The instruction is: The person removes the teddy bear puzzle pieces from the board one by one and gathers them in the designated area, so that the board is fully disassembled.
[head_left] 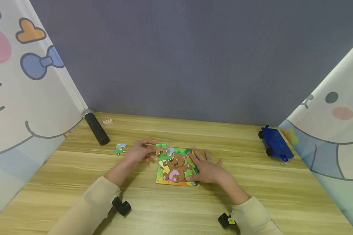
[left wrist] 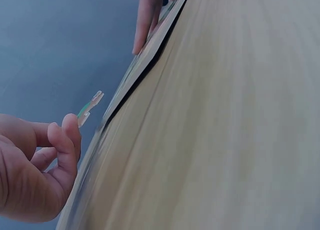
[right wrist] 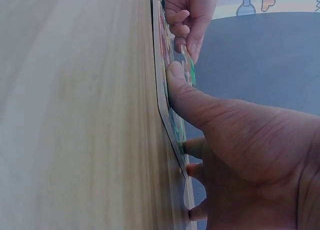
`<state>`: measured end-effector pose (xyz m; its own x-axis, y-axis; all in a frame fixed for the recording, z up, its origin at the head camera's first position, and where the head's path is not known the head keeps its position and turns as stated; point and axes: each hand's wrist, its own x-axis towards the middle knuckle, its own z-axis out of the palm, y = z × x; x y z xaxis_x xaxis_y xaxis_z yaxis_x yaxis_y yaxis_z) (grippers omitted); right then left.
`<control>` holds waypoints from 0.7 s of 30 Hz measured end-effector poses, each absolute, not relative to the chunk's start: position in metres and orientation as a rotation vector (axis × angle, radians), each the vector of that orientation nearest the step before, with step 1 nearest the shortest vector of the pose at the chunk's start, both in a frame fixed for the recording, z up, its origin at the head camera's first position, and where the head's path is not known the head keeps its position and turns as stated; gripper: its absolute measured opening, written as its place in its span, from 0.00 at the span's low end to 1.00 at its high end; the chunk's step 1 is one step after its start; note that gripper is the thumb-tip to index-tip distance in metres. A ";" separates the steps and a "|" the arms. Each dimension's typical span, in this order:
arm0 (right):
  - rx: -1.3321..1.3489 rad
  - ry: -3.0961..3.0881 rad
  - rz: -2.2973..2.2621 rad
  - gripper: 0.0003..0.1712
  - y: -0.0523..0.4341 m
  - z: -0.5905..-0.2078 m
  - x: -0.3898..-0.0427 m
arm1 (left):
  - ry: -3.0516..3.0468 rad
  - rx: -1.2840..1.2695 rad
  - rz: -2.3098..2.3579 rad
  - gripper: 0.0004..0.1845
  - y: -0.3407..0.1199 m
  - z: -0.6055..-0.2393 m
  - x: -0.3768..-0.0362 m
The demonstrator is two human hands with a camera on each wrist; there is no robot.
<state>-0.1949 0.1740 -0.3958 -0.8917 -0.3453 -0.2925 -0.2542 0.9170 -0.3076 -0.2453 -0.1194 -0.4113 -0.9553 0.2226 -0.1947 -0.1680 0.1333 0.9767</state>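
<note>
Left hand (head_left: 139, 152) pinching a piece (head_left: 161, 148) at the puzzle's (head_left: 176, 167) top-left corner, raised just off the board; right hand (head_left: 207, 169) flat, fingers straight, pressing the puzzle's right side to the table (head_left: 253, 195). Best to keep that press firm, tilt the piece level, match its tabs to the gap, then lower and push down gently.

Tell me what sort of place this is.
Probably a children's play corner set up for recording: a light wooden table with a colourful bear jigsaw puzzle, a blue toy vehicle, and white cartoon-face curtains on both sides.
</note>
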 end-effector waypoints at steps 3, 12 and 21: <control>-0.443 2.733 -0.378 0.60 0.174 -0.396 -0.195 | 2.145 0.044 1.874 0.19 -0.128 -0.411 -0.245; -0.446 2.735 -0.368 0.60 0.175 -0.397 -0.195 | 2.214 0.001 1.840 0.19 -0.147 -0.410 -0.243; -0.443 2.739 -0.362 0.60 0.174 -0.396 -0.195 | 2.258 0.011 1.807 0.20 -0.166 -0.411 -0.245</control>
<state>-0.1947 0.1743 -0.3965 -0.8930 -0.3446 -0.2894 -0.2576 0.9188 -0.2992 -0.2454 -0.1658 -0.4111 -0.9690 0.1599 -0.1882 -0.1486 0.2312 0.9615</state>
